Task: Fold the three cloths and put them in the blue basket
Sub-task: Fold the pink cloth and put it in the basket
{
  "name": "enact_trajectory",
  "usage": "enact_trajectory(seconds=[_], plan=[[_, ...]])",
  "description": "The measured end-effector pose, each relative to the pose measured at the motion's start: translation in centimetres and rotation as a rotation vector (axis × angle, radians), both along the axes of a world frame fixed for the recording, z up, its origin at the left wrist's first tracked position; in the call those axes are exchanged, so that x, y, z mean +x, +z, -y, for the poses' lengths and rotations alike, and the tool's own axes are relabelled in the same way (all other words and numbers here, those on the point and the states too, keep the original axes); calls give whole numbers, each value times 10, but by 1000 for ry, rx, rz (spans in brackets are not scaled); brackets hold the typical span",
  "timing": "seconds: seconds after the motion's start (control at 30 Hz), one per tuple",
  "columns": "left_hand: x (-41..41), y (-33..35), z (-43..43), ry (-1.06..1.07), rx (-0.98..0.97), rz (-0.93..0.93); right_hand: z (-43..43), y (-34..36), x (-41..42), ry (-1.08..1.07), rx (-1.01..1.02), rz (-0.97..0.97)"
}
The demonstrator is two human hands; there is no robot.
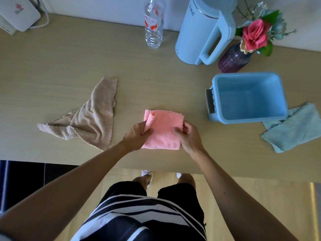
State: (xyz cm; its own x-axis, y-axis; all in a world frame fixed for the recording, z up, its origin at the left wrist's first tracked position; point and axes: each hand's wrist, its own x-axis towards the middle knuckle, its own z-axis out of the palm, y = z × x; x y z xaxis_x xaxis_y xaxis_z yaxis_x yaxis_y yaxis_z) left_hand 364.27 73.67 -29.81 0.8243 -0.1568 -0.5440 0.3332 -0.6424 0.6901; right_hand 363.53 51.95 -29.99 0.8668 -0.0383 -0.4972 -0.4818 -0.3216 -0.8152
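Corners matter most here. The pink cloth [163, 131] lies on the table [156, 84] just inside its near edge, folded down to a small square, and you hold it at both sides. Your left hand [138, 134] has its fingers pinching the left side, where the top layer curls up in a loose roll. Your right hand [190, 136] has its fingers curled in a pinch on the right edge. By the look of it, the fold is nearly made but not flat. Lay the curled layer down so its scalloped edge meets the one beneath. Then press along the crease before you lift, or the soft pile will likely spring open on the way.

The blue basket [214, 100] stands to your right and a little farther back, mouth upward, with none of the three cloths in it yet. Only table top shows between the pink cloth and the basket, so a short carry to the right has room; lift enough to clear the near rim. Mind the light blue cloth [293, 127] lying against the basket's near right corner, and the vase [234, 60] and kettle [199, 32] close behind it. The beige cloth [93, 117] lies crumpled to your left, apart from the pink one. Keep the work back from the table's near edge, which is close under your wrists.
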Motion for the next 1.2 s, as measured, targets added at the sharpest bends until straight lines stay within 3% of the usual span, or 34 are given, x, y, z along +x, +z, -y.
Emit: enact_trajectory(seconds=[0.37,0.7,0.87,0.93,1.03,1.2], plan=[[4,-16,3,131,41,-7,-7,-25,4,-9,-165,55],[-3,-17,2,151,75,350,-14,-27,-9,-58,-343,173],[-12,-21,-1,-152,310,672,-15,-26,-16,-57,-439,114],[-13,-21,2,-327,308,780,-15,-24,-21,-30,-611,166],[-14,-29,5,-539,313,782,-18,-15,-29,86,-861,292],[-7,-46,10,-770,351,734,-23,-19,-46,410,-917,373]])
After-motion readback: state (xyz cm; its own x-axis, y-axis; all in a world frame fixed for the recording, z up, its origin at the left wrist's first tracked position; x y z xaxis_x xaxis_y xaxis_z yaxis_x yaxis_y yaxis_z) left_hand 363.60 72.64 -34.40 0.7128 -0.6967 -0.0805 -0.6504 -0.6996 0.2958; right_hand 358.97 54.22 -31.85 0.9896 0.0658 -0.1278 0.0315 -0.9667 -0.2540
